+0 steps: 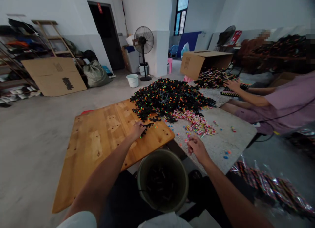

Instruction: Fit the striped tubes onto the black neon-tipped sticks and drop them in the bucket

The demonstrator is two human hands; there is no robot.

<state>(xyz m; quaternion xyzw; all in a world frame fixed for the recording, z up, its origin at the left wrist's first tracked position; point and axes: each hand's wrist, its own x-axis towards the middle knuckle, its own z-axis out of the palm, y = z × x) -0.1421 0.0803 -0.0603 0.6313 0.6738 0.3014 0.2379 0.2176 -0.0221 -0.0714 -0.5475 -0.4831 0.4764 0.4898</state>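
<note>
My left hand [137,130] is closed on a small black toy gun [149,125] above the right part of the wooden board. Just below its fingers, another dark piece with a green tip [143,134] lies close by. My right hand [199,149] is pinched over the edge of the grey tabletop, with a small pink-and-white piece [186,141] at its fingertips. Beyond both hands rises a large heap of black toy guns [169,95] with orange and green tips. A pile of small pink, white and yellow pieces [197,123] spreads in front of it.
Between my knees stands a round bucket [141,185] with dark pieces inside. The wooden board [91,146] meets the grey tabletop [236,129]. At the right, a person in a pink shirt [290,96] handles another pile [214,77]. Filled plastic bags [275,185] lie on the floor.
</note>
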